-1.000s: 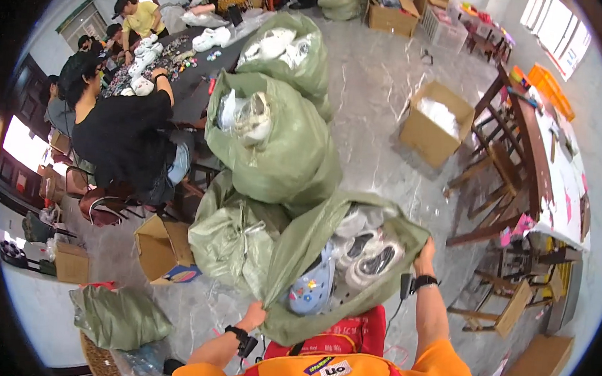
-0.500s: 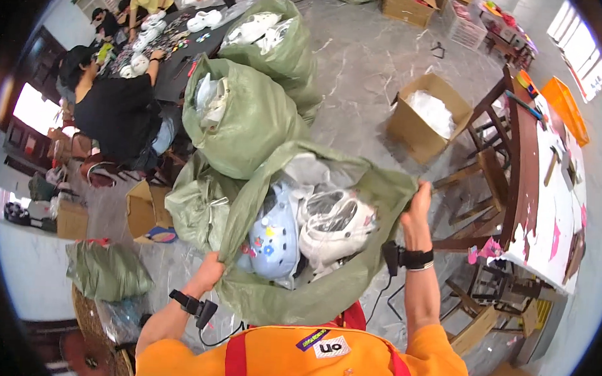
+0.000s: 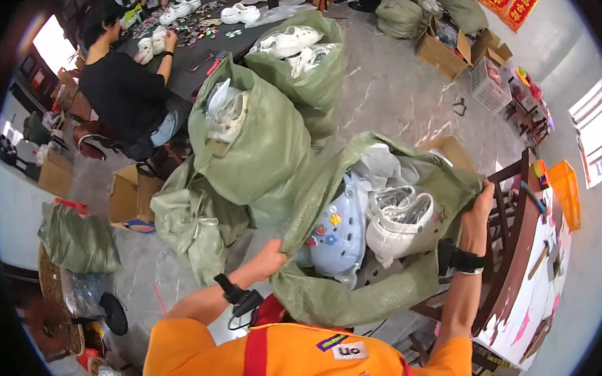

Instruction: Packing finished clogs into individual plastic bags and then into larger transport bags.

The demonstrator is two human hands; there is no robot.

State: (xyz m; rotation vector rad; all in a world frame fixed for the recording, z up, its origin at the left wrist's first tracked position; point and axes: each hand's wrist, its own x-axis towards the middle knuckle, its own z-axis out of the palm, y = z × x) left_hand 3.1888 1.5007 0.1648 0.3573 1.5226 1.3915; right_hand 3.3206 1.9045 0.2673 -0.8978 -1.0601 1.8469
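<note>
Looks like a green sack is being held open, just in front of the orange shirt; a firm, even grip's probably needed next. Mouth's up, long axis slanted near-left to far-right. Blue shoe inside's apparently pointed toe-first at the shirt. Edges are clutched by left hand and right hand.

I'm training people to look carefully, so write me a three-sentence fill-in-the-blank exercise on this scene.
1. The person's bare left hand and bare right hand grip a large plastic sack coloured ____.
2. Inside, the pale-blue perforated clog lies to the ____ of the off-white perforated clog.
3. The seated co-worker beside the dark-topped table wears a top coloured ____.

Missing words: green; left; black.
</note>
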